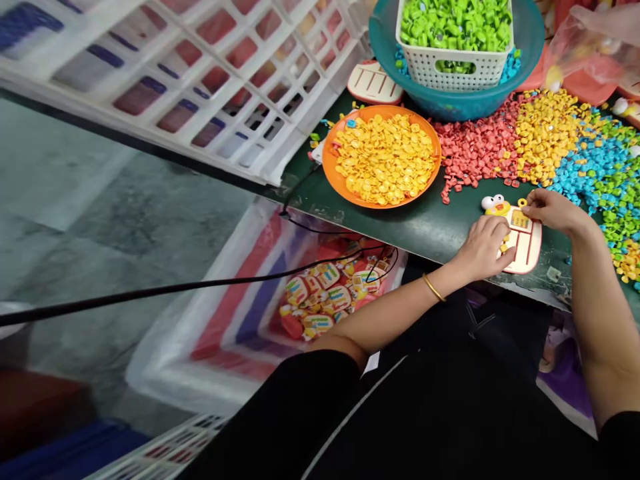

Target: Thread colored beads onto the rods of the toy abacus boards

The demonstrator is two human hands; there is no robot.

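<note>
Lying at the counter's (415, 230) near edge: duck board (533, 241), yellow pieces in its upper slot. Left hand (484, 248) curled over the board's left side, yellow bits at its fingers; can't tell if it grips them. Right hand (550, 208) has fingertips drawn together at the board's upper right by a yellow ring (523, 202); any grasp is hidden. Orange plate (331, 175) of yellow pieces sits left, loose red pieces (475, 150) behind.
</note>
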